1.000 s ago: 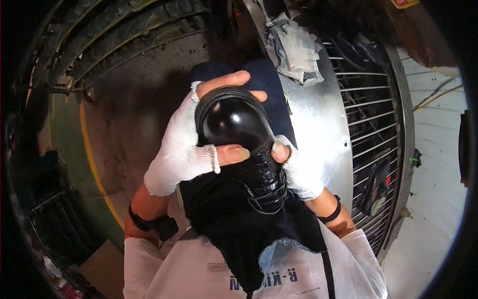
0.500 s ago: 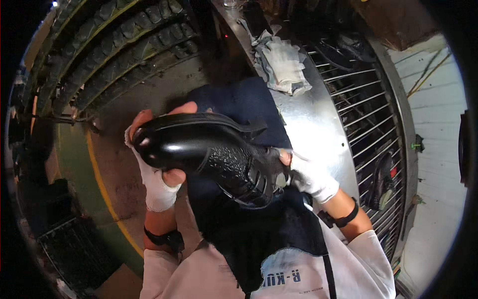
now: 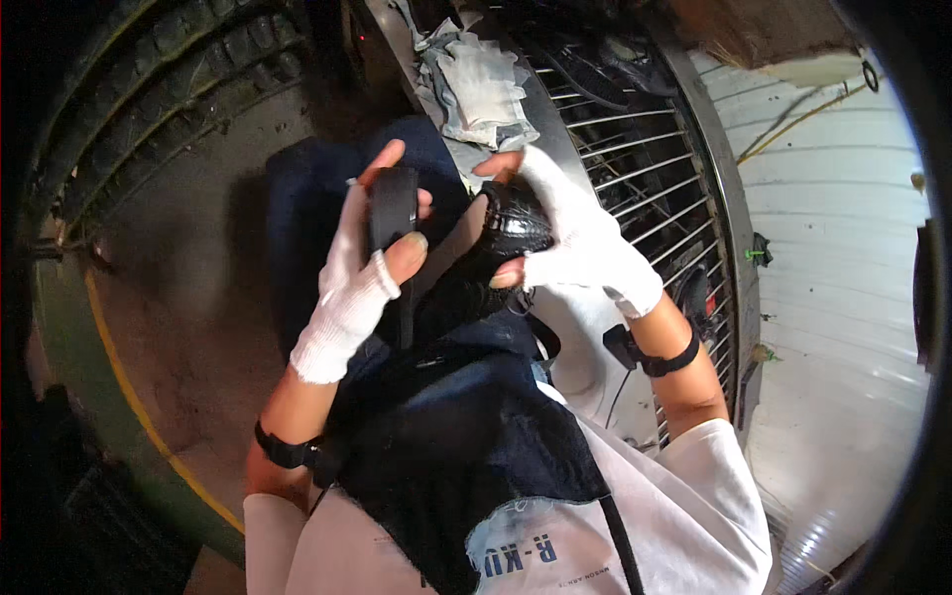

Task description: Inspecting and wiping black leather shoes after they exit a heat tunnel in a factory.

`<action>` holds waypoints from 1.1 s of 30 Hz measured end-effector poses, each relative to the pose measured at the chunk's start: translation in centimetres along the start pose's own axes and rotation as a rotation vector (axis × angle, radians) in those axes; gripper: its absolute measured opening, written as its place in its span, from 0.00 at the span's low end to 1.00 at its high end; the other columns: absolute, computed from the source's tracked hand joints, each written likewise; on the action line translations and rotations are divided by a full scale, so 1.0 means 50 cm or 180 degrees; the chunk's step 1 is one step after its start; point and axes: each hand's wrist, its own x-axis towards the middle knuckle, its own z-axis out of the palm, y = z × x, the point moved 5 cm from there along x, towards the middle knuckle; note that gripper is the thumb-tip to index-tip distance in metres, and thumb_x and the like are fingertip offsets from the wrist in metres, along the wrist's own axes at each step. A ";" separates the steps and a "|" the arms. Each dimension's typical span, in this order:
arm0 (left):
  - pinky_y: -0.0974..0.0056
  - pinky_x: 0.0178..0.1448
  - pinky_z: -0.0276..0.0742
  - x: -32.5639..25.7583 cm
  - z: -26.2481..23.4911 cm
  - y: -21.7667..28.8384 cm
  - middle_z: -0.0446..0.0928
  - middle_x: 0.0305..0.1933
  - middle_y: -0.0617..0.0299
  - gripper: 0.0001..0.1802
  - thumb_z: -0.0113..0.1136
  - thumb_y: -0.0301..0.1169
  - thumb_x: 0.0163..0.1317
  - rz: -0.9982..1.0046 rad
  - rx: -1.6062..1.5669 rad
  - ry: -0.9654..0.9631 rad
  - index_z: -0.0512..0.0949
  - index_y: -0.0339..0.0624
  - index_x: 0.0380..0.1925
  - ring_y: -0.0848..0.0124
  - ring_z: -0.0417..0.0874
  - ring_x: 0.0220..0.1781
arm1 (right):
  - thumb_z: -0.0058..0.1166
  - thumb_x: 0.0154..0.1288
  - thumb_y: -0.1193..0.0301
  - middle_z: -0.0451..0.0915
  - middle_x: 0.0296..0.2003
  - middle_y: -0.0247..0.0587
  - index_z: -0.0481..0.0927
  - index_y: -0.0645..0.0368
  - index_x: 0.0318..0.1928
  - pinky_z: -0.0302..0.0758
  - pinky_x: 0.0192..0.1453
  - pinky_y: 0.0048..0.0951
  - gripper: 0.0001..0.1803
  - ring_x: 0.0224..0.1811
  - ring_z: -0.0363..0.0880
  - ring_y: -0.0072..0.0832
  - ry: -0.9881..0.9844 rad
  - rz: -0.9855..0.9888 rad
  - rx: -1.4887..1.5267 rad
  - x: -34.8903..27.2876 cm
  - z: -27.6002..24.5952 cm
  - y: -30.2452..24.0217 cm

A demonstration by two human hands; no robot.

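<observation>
My left hand (image 3: 372,248), in a white fingerless glove, is closed around a black shoe sole (image 3: 394,210) held upright, its thick heel end between fingers and thumb. My right hand (image 3: 570,223), gloved the same way, grips a shiny black shoe (image 3: 518,220) with a textured upper, fingers on the far side and thumb on the near side. A paler grey-brown surface (image 3: 458,238) shows along the shoe's side facing the sole. Whether sole and shoe join lower down is lost in the dark. Both are above my lap and dark apron (image 3: 446,426).
A metal bench (image 3: 580,307) runs along my right, with a pile of whitish gloves or cloths (image 3: 481,89) on it. Beyond is a barred metal rack (image 3: 645,183) holding dark shoes (image 3: 595,64). Tiered racks of dark shapes (image 3: 198,74) stand far left.
The shoe has been turned from lying lengthwise across my lap. My left hand has moved from its toe to the sole; my right hand has moved up and left. The view has shifted right.
</observation>
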 end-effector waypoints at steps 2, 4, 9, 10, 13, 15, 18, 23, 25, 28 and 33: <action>0.60 0.74 0.70 -0.010 0.000 -0.006 0.75 0.61 0.59 0.65 0.77 0.65 0.57 0.0210 -0.0157 0.0197 0.56 0.39 0.83 0.68 0.77 0.64 | 0.84 0.47 0.53 0.84 0.55 0.41 0.78 0.57 0.65 0.76 0.68 0.32 0.46 0.60 0.82 0.30 0.0156 0.0106 0.0122 -0.024 0.000 0.014; 0.59 0.74 0.71 -0.020 -0.007 -0.016 0.75 0.61 0.58 0.66 0.77 0.66 0.57 0.0316 -0.0173 0.0147 0.56 0.38 0.83 0.67 0.77 0.64 | 0.82 0.46 0.48 0.86 0.45 0.35 0.83 0.55 0.57 0.79 0.61 0.31 0.40 0.50 0.86 0.29 0.0266 0.0236 -0.0002 -0.038 -0.006 0.027; 0.57 0.76 0.74 -0.026 -0.006 -0.022 0.75 0.60 0.57 0.73 0.74 0.76 0.49 0.0126 -0.0154 0.0372 0.57 0.36 0.81 0.67 0.80 0.63 | 0.79 0.47 0.49 0.86 0.39 0.35 0.87 0.54 0.49 0.81 0.52 0.32 0.32 0.42 0.87 0.30 0.0289 -0.0076 -0.0373 -0.073 -0.011 0.050; 0.57 0.74 0.76 -0.020 -0.007 -0.025 0.75 0.59 0.57 0.74 0.72 0.78 0.47 0.0103 -0.0105 0.0374 0.58 0.36 0.80 0.68 0.80 0.63 | 0.79 0.48 0.49 0.87 0.40 0.36 0.87 0.54 0.49 0.81 0.52 0.33 0.32 0.43 0.87 0.31 0.0253 -0.0216 -0.0545 -0.078 -0.008 0.049; 0.56 0.74 0.76 -0.013 0.003 -0.032 0.75 0.59 0.57 0.74 0.72 0.78 0.48 0.0100 -0.0203 0.0357 0.57 0.36 0.81 0.67 0.81 0.62 | 0.79 0.50 0.50 0.86 0.42 0.38 0.87 0.56 0.49 0.81 0.52 0.34 0.31 0.45 0.87 0.33 0.0325 -0.0356 -0.0694 -0.074 -0.003 0.049; 0.56 0.74 0.77 -0.011 0.006 -0.026 0.75 0.59 0.57 0.75 0.72 0.78 0.47 0.0069 -0.0171 0.0400 0.57 0.35 0.81 0.67 0.81 0.62 | 0.78 0.50 0.49 0.86 0.42 0.39 0.88 0.57 0.49 0.81 0.53 0.34 0.31 0.46 0.86 0.34 0.0696 -0.0273 -0.0313 -0.067 0.011 0.040; 0.56 0.74 0.76 -0.006 -0.001 -0.020 0.75 0.59 0.57 0.76 0.72 0.79 0.46 0.0043 -0.0064 0.0415 0.56 0.34 0.82 0.67 0.81 0.62 | 0.78 0.52 0.49 0.86 0.43 0.41 0.87 0.58 0.48 0.81 0.53 0.36 0.31 0.47 0.86 0.35 0.0867 -0.0203 -0.0021 -0.072 -0.003 0.048; 0.56 0.75 0.76 -0.010 -0.009 -0.021 0.76 0.60 0.56 0.73 0.72 0.77 0.51 0.0225 0.0021 0.0263 0.55 0.34 0.82 0.66 0.81 0.62 | 0.77 0.55 0.52 0.86 0.41 0.40 0.86 0.58 0.43 0.81 0.52 0.34 0.26 0.46 0.86 0.34 0.0421 -0.0357 -0.0698 -0.066 0.001 0.030; 0.57 0.74 0.75 -0.004 -0.011 -0.017 0.76 0.59 0.56 0.65 0.72 0.71 0.58 0.0089 -0.0138 0.0327 0.58 0.36 0.80 0.66 0.81 0.62 | 0.78 0.56 0.52 0.86 0.45 0.40 0.86 0.59 0.50 0.80 0.56 0.35 0.29 0.49 0.85 0.33 0.0356 -0.0246 -0.0400 -0.049 0.002 0.026; 0.57 0.74 0.74 0.008 -0.021 -0.030 0.77 0.59 0.56 0.56 0.71 0.66 0.62 0.0110 -0.0168 0.0108 0.63 0.37 0.76 0.66 0.80 0.63 | 0.84 0.47 0.53 0.82 0.58 0.43 0.77 0.61 0.71 0.73 0.72 0.33 0.52 0.63 0.81 0.31 -0.0064 0.0524 0.0316 -0.014 0.006 0.023; 0.66 0.57 0.70 0.023 0.000 -0.001 0.74 0.50 0.64 0.44 0.54 0.70 0.70 0.0829 0.0776 0.0389 0.75 0.36 0.60 0.75 0.73 0.49 | 0.86 0.44 0.54 0.84 0.54 0.45 0.79 0.63 0.67 0.76 0.67 0.33 0.50 0.59 0.83 0.31 -0.0431 0.0342 -0.0077 0.039 0.029 -0.032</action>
